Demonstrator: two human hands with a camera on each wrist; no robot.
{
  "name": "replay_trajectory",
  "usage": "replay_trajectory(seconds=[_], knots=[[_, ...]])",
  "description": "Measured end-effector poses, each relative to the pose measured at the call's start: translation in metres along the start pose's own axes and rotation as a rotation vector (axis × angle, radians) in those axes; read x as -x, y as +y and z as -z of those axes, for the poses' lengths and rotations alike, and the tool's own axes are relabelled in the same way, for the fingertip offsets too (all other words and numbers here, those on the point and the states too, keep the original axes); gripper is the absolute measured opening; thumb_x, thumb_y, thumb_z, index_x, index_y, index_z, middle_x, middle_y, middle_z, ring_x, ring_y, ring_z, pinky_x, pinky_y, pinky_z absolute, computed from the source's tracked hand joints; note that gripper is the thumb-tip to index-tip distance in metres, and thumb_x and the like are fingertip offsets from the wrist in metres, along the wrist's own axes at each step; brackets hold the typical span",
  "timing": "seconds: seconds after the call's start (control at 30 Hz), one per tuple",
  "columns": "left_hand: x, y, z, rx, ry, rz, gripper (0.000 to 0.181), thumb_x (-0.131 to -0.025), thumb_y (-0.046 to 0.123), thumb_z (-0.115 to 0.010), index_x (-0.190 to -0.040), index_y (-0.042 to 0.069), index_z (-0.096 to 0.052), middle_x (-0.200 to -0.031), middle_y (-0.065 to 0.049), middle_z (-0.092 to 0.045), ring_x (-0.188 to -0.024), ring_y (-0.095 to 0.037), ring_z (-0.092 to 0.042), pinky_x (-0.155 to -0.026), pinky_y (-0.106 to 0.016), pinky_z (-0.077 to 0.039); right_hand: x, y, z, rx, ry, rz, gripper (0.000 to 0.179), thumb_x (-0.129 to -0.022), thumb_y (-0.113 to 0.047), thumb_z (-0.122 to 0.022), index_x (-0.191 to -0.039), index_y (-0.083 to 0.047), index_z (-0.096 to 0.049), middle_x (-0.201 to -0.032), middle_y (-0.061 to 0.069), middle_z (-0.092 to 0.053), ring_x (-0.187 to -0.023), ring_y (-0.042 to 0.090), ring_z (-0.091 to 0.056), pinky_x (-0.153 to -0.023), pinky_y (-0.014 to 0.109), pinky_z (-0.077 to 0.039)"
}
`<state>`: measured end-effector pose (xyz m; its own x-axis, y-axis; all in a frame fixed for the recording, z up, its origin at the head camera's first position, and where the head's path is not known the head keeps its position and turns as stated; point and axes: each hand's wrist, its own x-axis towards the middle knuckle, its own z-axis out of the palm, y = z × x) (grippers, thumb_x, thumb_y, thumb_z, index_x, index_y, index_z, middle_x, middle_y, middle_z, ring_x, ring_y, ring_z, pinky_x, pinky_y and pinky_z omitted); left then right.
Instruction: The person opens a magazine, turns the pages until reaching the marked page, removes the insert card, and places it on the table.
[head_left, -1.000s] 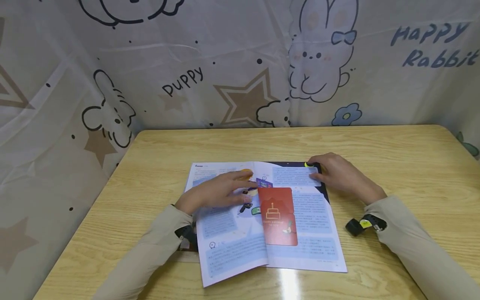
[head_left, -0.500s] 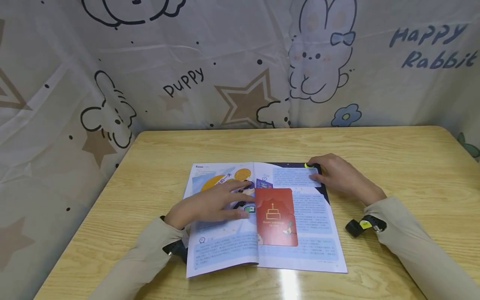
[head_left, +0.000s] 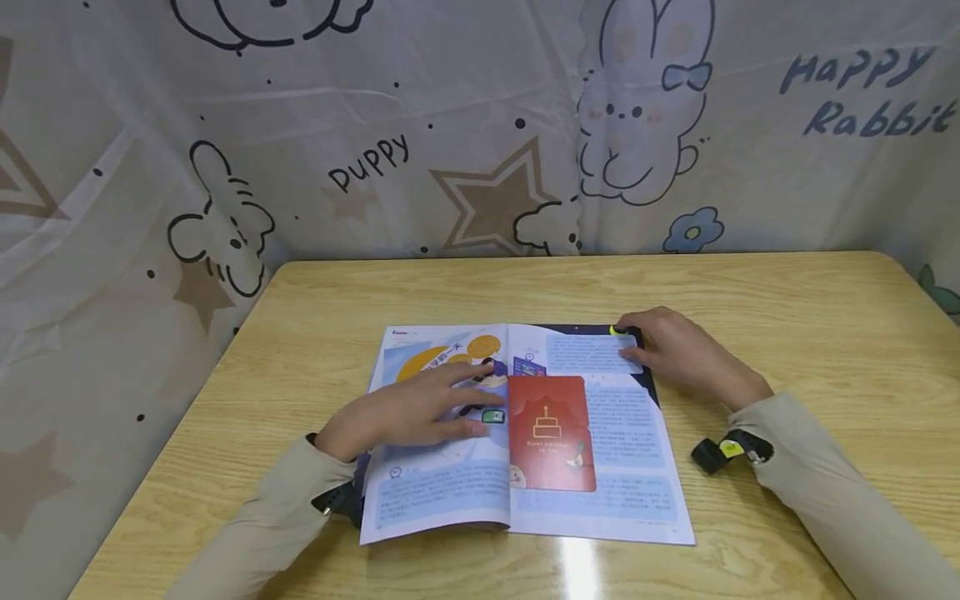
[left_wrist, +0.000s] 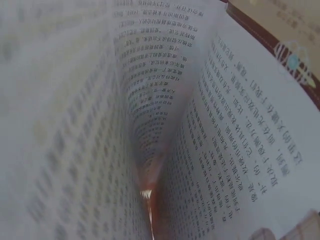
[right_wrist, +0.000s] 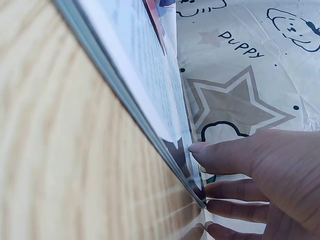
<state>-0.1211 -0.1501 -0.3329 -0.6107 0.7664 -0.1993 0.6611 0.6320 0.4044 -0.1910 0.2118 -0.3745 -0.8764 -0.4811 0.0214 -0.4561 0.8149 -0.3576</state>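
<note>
A magazine [head_left: 630,467] lies spread on the table, its left-hand pages bowed up at the near edge. Over its middle, against the fold, lies a red card [head_left: 551,433] with a gold cake outline. My left hand [head_left: 420,412] rests on the left page with fingers stretched toward the fold, fingertips just left of the card. The left wrist view looks between lifted printed pages [left_wrist: 225,130]. At the far right corner my right hand [head_left: 675,350] pinches the magazine, thumb on the page and fingers at the far edge, also in the right wrist view.
The magazine lies on a wooden table [head_left: 795,333] with rounded far corners. Behind it hangs a pale curtain [head_left: 465,83] printed with cartoon animals and stars. Black straps [head_left: 742,446] circle both wrists.
My left hand has moved left and slightly down, and the left page has swung left with it, uncovering the card's left edge. The right hand stays at the corner.
</note>
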Motion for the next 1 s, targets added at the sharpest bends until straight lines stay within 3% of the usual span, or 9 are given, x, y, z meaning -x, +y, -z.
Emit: replay_trajectory(seconds=[0.37,0.6,0.83,1.0], knots=[[0.015,0.005,-0.003,-0.017,-0.09,0.052,0.047,-0.097,0.049,-0.051,-0.142,0.037,-0.048,-0.16,-0.001,-0.019,-0.147,-0.035,-0.009,-0.114,-0.059,-0.015,-0.001,0.0,0.0,0.01,0.013,0.007,0.039,-0.089,-0.013,-0.071,-0.124,0.001,-0.062,-0.124,0.022,-0.061,-0.119,0.04,-0.053,-0.1,0.056,-0.041],[0.022,0.009,-0.008,-0.036,-0.137,0.061,0.048,-0.092,0.053,-0.056,-0.138,0.036,-0.053,-0.16,-0.001,-0.02,-0.148,-0.032,-0.003,-0.112,-0.063,-0.013,-0.001,0.0,0.001,0.008,0.002,0.005,0.039,-0.09,-0.014,-0.07,-0.125,0.002,-0.061,-0.125,0.023,-0.06,-0.119,0.041,-0.052,-0.1,0.057,-0.04],[0.023,0.005,-0.015,0.007,-0.111,0.063,0.046,-0.094,0.049,-0.056,-0.138,0.033,-0.053,-0.159,-0.002,-0.024,-0.147,-0.034,-0.009,-0.113,-0.06,-0.015,-0.001,0.0,0.0,0.004,0.006,0.003,0.039,-0.089,-0.013,-0.071,-0.124,0.002,-0.061,-0.125,0.023,-0.06,-0.119,0.041,-0.052,-0.101,0.057,-0.04],[0.018,0.0,-0.02,-0.001,-0.046,0.037,0.042,-0.095,0.039,-0.059,-0.135,0.027,-0.055,-0.156,-0.006,-0.03,-0.144,-0.035,-0.02,-0.112,-0.058,-0.022,-0.001,0.001,-0.001,-0.004,-0.005,0.0,0.04,-0.089,-0.013,-0.07,-0.125,0.002,-0.06,-0.126,0.023,-0.059,-0.12,0.041,-0.052,-0.101,0.057,-0.039]])
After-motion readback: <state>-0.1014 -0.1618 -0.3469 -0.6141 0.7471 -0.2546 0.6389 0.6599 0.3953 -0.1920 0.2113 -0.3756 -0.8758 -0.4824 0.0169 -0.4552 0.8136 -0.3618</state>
